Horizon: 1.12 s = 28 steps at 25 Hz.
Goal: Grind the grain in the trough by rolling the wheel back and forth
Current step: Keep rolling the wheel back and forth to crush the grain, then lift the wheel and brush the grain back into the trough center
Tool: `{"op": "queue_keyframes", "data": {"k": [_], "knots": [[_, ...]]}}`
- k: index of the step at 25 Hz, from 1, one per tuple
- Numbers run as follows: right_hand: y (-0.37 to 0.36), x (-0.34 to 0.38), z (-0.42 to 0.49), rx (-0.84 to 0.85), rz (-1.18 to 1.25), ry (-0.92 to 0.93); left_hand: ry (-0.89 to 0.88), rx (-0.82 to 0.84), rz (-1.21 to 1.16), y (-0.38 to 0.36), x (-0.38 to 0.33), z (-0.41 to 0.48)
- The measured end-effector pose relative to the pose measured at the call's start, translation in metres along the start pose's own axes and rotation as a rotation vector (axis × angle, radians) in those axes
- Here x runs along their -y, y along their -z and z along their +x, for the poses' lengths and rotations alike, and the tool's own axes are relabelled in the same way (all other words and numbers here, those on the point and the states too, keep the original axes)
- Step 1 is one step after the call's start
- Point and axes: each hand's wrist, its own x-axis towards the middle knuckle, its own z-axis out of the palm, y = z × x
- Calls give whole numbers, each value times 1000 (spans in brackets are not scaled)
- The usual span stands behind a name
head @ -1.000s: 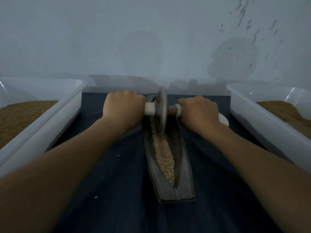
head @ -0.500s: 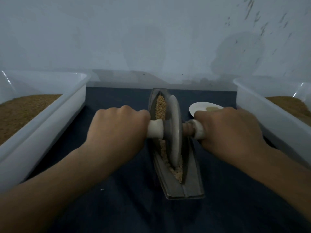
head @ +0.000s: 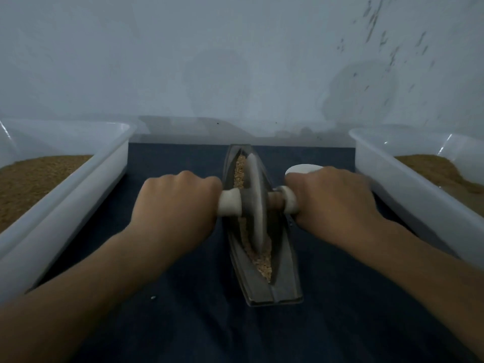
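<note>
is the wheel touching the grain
Touching. Head view shows the wheel rim sunk into the grain in the trough, no gap between them.

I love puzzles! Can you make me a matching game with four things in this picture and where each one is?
Things:
1. wheel
2. small white dish
3. left tub
4. trough

Places:
A. partly hidden behind the right hand
B. lying in the middle of the dark cloth
C. at the left edge, holding brown grain
D. standing upright, gripped by the left hand and the right hand

Pairs: 1-D, 2-A, 3-C, 4-B
</note>
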Motion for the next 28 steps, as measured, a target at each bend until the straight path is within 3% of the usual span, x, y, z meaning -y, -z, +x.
{"op": "queue_keyframes", "data": {"k": [3,7,9,13,15,17,20,25,28], "knots": [[6,-3,1,8,43,40,49,82,-1,7,-5,-5],[-3,0,37,93,33,82,254,118,-75,-16,-7,7],[-1,-2,45,21,-16,61,347,130,-195,-25,-8,3],[10,-19,17,-233,252,-56,482,139,-516,-38,-3,-8],[2,-33,-14,-126,345,-220,477,108,-517,-39,-1,-11],[-15,-46,-41,139,307,-432,484,86,-537,-38,-1,-13],[-37,-63,-52,406,226,-551,528,74,-611,-38,1,-14],[-40,-60,-50,378,206,-404,640,40,-798,-39,9,-14],[-34,-59,-45,270,297,-434,735,3,-956,-44,20,-12]]}}
